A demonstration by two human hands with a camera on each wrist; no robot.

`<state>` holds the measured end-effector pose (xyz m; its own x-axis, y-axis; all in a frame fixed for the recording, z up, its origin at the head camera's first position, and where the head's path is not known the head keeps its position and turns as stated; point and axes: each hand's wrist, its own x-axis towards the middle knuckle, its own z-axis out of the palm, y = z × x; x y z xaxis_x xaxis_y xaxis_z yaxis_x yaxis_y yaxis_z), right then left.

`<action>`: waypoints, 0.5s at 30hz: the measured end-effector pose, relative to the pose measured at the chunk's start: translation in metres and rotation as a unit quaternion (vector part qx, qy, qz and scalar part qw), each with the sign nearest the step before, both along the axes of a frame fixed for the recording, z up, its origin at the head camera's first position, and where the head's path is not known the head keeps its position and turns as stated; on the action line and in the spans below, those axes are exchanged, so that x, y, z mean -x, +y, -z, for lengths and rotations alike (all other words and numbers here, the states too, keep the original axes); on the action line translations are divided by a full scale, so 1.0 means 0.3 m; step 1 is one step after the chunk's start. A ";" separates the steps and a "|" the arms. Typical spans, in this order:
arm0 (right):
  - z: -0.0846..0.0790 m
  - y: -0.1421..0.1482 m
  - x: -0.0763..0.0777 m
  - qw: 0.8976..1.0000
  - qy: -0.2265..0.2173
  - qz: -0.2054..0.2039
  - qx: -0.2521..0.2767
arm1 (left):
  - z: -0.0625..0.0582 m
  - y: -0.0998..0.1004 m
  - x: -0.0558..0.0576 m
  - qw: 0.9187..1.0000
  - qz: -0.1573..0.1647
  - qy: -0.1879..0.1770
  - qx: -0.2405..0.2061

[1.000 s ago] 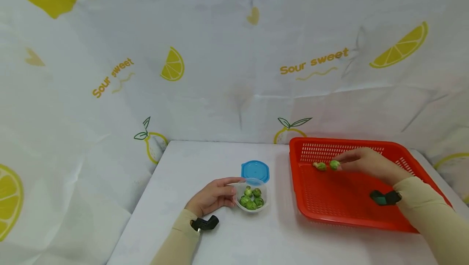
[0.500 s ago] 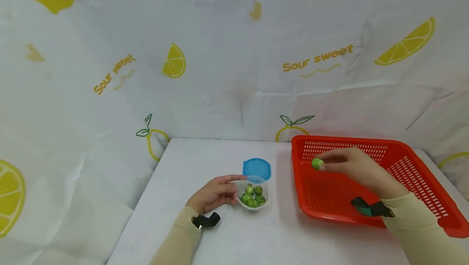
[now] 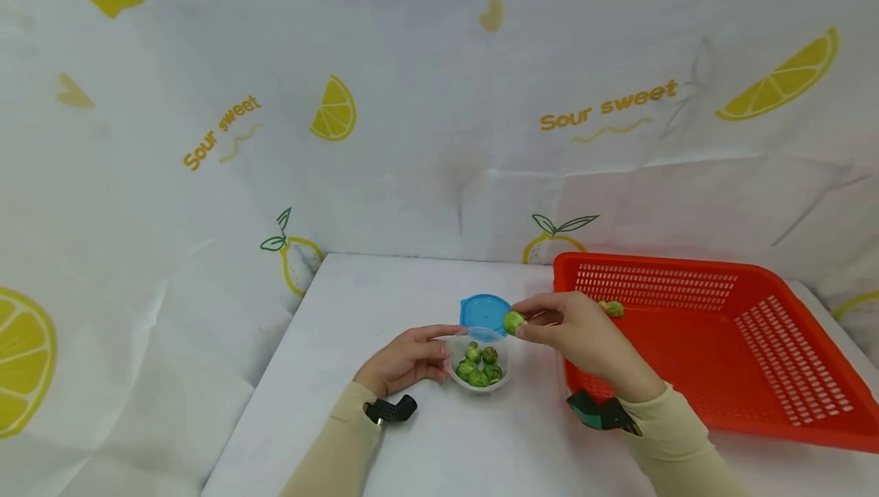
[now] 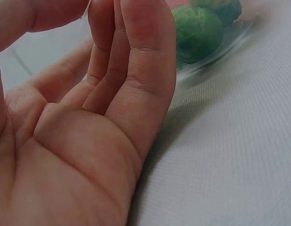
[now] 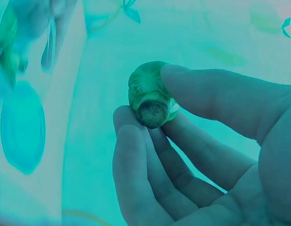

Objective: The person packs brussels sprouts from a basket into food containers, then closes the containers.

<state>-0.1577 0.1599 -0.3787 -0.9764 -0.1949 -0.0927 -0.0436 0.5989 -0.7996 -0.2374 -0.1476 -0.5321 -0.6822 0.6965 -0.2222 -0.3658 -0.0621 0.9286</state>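
Observation:
In the head view my left hand (image 3: 408, 359) holds the left side of a small clear plastic tub (image 3: 510, 366), its fingers at the rim. Several green Brussels sprouts (image 3: 478, 378) lie inside the tub. Up close, the left wrist view shows curled fingers (image 4: 150, 61) beside the tub wall, with sprouts (image 4: 198, 34) behind it. My right hand (image 3: 584, 333) pinches one Brussels sprout (image 3: 513, 322) between thumb and fingertips, just above and right of the tub. Its brown cut stem end (image 5: 153, 114) faces the right wrist camera.
A blue lid (image 3: 484, 309) lies on the white table (image 3: 384, 291) just behind the tub. To the right stands a large red plastic basket (image 3: 687, 359), with a sprout (image 3: 613, 308) near its back left, partly behind the right hand. A lemon-print cloth (image 3: 412, 100) hangs at the back.
My right hand has lifted a Brussels sprout out of the red basket and carried it left to beside the tub. The left hand has stayed at the tub.

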 end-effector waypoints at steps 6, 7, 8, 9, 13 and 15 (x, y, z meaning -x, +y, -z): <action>0.057 -0.110 0.007 0.999 -0.007 0.007 0.032 | 0.001 -0.002 0.007 1.000 -0.001 0.003 -0.002; 0.069 -0.126 0.009 0.999 -0.008 0.011 0.036 | 0.001 -0.001 0.008 1.000 -0.001 0.005 -0.003; 0.083 -0.140 0.011 0.999 -0.007 0.015 0.039 | 0.004 0.000 0.011 1.000 -0.001 0.005 -0.004; 0.098 -0.153 0.013 0.999 -0.005 0.019 0.041 | 0.007 0.000 0.012 1.000 0.001 0.004 -0.006; 0.154 -0.194 0.020 0.999 -0.001 0.036 0.033 | 0.011 0.002 0.011 1.000 0.004 0.003 -0.012; 0.176 -0.210 0.026 0.999 0.002 0.043 0.024 | 0.011 0.001 0.009 1.000 0.005 0.002 -0.012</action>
